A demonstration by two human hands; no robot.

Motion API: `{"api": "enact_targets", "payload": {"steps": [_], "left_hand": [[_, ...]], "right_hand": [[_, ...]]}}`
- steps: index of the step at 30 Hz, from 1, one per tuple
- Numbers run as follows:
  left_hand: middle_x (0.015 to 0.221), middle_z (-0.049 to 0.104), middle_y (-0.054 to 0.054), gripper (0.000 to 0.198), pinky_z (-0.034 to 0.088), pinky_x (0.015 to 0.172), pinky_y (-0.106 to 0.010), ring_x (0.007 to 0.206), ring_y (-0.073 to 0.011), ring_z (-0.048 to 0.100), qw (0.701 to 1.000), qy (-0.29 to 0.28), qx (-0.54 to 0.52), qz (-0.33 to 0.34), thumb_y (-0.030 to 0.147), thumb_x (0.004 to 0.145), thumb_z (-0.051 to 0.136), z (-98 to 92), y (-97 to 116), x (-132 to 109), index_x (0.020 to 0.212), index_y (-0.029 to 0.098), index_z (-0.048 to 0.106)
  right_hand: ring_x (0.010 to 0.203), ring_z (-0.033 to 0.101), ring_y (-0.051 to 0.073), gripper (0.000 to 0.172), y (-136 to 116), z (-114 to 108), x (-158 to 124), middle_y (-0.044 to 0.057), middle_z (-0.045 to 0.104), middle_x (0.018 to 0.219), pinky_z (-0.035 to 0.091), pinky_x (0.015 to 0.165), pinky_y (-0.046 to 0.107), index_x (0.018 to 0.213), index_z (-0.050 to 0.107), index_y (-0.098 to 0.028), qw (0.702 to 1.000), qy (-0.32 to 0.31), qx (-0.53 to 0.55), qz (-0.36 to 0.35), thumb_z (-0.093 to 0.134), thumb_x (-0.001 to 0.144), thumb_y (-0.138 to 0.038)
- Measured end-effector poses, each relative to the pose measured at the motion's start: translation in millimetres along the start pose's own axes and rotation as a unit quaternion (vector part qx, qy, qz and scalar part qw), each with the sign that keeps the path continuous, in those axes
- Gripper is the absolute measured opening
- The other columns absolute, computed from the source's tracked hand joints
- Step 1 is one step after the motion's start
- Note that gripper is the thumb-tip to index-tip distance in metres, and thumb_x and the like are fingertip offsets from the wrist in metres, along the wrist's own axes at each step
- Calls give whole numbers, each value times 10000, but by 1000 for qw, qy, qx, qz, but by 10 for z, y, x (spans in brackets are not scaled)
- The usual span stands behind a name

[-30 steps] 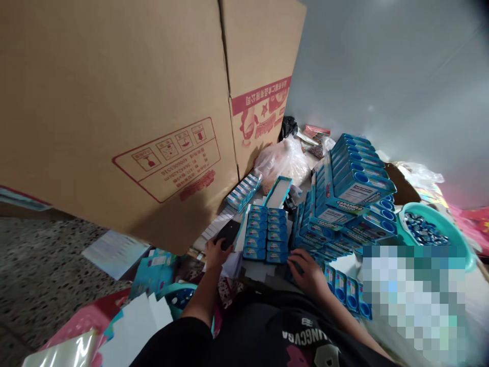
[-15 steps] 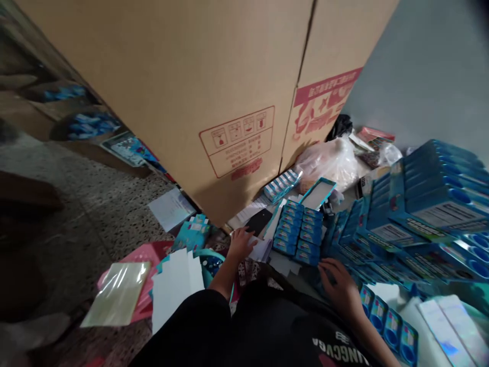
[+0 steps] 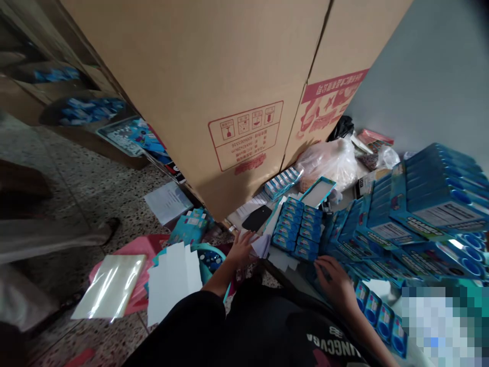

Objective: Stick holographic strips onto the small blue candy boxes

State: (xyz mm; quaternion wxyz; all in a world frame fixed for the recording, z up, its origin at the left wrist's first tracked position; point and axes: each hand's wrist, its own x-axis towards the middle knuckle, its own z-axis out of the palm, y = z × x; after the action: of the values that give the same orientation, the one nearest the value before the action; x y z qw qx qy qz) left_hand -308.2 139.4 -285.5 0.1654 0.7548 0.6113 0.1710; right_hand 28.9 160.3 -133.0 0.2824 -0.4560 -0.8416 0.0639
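Observation:
My left hand (image 3: pixel 241 248) rests at the near edge of the table, fingers spread over some folded white paper (image 3: pixel 261 245). A dark flat piece (image 3: pixel 256 218) lies just beyond it. My right hand (image 3: pixel 333 275) is beside the near right corner of two columns of small blue packs (image 3: pixel 295 229), its fingers slightly apart and nothing seen in them. An empty blue-edged frame (image 3: pixel 320 191) lies behind the packs. To the right of that hand are stacked blue boxes (image 3: pixel 382 229).
A tall cardboard box (image 3: pixel 183 76) rises ahead. A clear plastic bag (image 3: pixel 328 163) lies against the wall. At the left are white cards (image 3: pixel 173 280), a pink stool (image 3: pixel 153 247) bearing a glossy sheet (image 3: pixel 110 288), cartons of blue pieces (image 3: pixel 91 109), and another person's leg (image 3: pixel 49 237).
The view has shifted slightly. Another person's leg and foot have come into view at the left. Both my hands remain in nearly the same places.

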Motion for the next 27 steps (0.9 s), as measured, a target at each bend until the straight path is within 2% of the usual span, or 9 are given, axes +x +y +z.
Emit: {"api": "enact_targets", "payload": {"steps": [4, 7, 9, 13, 16, 19, 21, 24, 27], "left_hand": [[1369, 588, -148, 478, 103, 1235, -549, 1388, -288, 426, 999, -5, -8, 37, 317, 827, 643, 111, 106, -9, 1287, 188, 619], [1187, 687, -150, 296, 176, 1226, -540, 1342, -269, 487, 1000, -4, -7, 28, 232, 879, 545, 216, 147, -66, 1130, 154, 680], [1173, 691, -160, 301, 241, 1206, -538, 1294, -262, 535, 1000, 3, -6, 12, 166, 893, 479, 265, 166, -116, 1123, 140, 672], [1242, 665, -158, 481, 313, 1176, -525, 1189, -246, 608, 999, 31, -8, -35, 62, 843, 433, 235, 165, -161, 1295, 135, 581], [1243, 665, -119, 585, 362, 1154, -463, 1172, -231, 610, 995, 61, -10, -83, 43, 815, 432, 74, 95, -102, 1381, 166, 517], [1278, 634, -103, 558, 476, 1031, -370, 1144, -221, 615, 984, 101, -10, -146, 74, 871, 380, -181, -27, 21, 1401, 195, 502], [1313, 601, -118, 534, 503, 971, -351, 1130, -229, 615, 974, 129, -5, -189, 93, 905, 329, -384, -113, 126, 1407, 177, 492], [1331, 570, -149, 523, 473, 1003, -382, 1160, -269, 582, 961, 161, 12, -226, 125, 927, 313, -691, -218, 329, 1427, 138, 468], [1324, 560, -163, 536, 398, 1077, -405, 1205, -293, 533, 958, 173, 36, -227, 145, 933, 333, -902, -267, 591, 1457, 136, 440]], "right_hand": [[893, 696, 205, 220, -11, -6, -15, 94, 698, 1003, 576, 810, 338, 936, 708, -194, 1000, -2, -7, 5, 530, 964, -321], [899, 699, 205, 218, -31, -8, -24, 96, 701, 1011, 579, 806, 334, 943, 709, -196, 1000, 0, -5, 13, 526, 966, -313], [901, 700, 207, 218, -45, -7, -24, 97, 704, 1007, 582, 805, 337, 946, 711, -198, 1000, 4, -1, 14, 526, 965, -312], [883, 703, 203, 220, -61, -4, -20, 91, 709, 987, 585, 791, 331, 938, 714, -202, 1000, 8, -1, 12, 524, 964, -311], [894, 697, 203, 207, -58, 5, -25, 88, 706, 999, 582, 816, 341, 956, 709, -201, 1000, -3, -9, 17, 523, 965, -291], [905, 691, 203, 198, -47, 21, -36, 87, 703, 1008, 575, 844, 348, 971, 704, -200, 1000, -9, -17, 19, 521, 967, -273], [909, 689, 201, 194, -40, 32, -42, 85, 703, 1007, 574, 842, 344, 975, 703, -197, 1000, -10, -22, 18, 523, 967, -271], [901, 688, 197, 196, -37, 43, -47, 85, 702, 996, 576, 826, 335, 968, 702, -191, 1000, -6, -28, 14, 521, 969, -268], [905, 689, 200, 201, -41, 48, -52, 87, 702, 1001, 575, 822, 337, 970, 702, -194, 999, -3, -34, 15, 513, 973, -264]]}}
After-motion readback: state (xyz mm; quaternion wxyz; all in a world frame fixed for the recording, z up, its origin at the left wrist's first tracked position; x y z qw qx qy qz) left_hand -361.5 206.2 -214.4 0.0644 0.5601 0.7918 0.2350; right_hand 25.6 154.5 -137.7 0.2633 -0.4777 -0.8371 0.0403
